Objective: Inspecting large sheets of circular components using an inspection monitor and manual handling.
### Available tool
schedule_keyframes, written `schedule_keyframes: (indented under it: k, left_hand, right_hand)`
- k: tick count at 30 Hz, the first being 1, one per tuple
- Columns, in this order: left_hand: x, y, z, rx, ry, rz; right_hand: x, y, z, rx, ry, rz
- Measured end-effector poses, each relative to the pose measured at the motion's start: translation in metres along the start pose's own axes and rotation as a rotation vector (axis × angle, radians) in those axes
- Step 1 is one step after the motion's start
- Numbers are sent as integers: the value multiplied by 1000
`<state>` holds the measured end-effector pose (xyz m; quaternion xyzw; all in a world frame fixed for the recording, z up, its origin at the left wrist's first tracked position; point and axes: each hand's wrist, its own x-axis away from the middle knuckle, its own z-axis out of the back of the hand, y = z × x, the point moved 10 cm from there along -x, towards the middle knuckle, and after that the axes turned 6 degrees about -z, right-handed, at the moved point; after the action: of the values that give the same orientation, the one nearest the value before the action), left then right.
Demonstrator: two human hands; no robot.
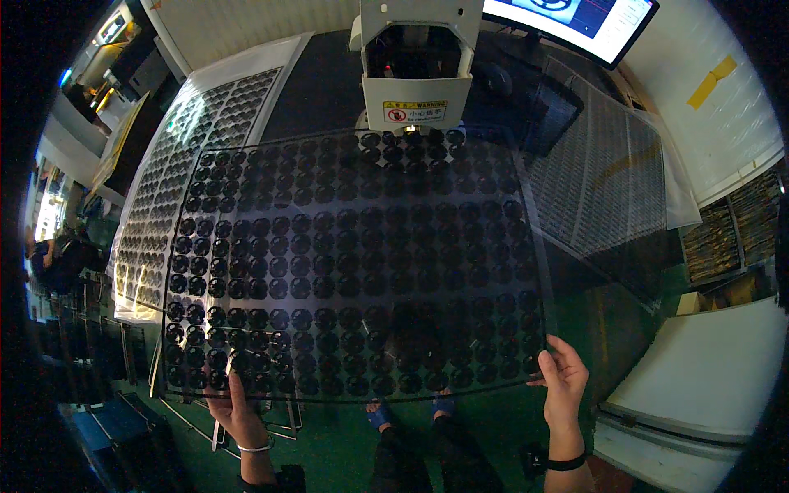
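Observation:
A large see-through sheet [370, 300] with rows of dark round shapes spans the middle of the view. My left hand [238, 415] grips its near edge towards the left corner, thumb on top and the other fingers underneath. At the near right corner, my right hand [565, 386] pinches the sheet between thumb and fingers. The far edge reaches beneath the head of a white machine [417, 92], where a small light shines on some of the round shapes. Through the sheet I see the floor and my feet.
Another sheet with round shapes [156, 205] lies at the left, and a fine-patterned clear sheet [604, 177] at the right. A lit monitor [567, 18] and a mouse [496, 80] are at the back. A white cabinet [690, 378] stands near right, a wire rack [189, 425] near left.

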<state>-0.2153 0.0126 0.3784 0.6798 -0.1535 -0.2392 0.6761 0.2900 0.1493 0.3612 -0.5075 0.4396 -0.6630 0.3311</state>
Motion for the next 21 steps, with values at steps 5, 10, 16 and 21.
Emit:
schedule_keyframes:
  k: [5,10,16,21]
  left_hand:
    - [4,6,-8,52,-24,21]
    - [1,1,4,-6,35,25]
    - [-8,-2,32,-12,125,126]
    - [-23,9,50,-1,247,82]
  right_hand:
    - [2,-2,0,21,-2,5]
    - [14,26,-3,-393,-75,-238]
    - [29,44,-22,-226,-153,-353]
    - [32,35,-35,-205,-162,-323]
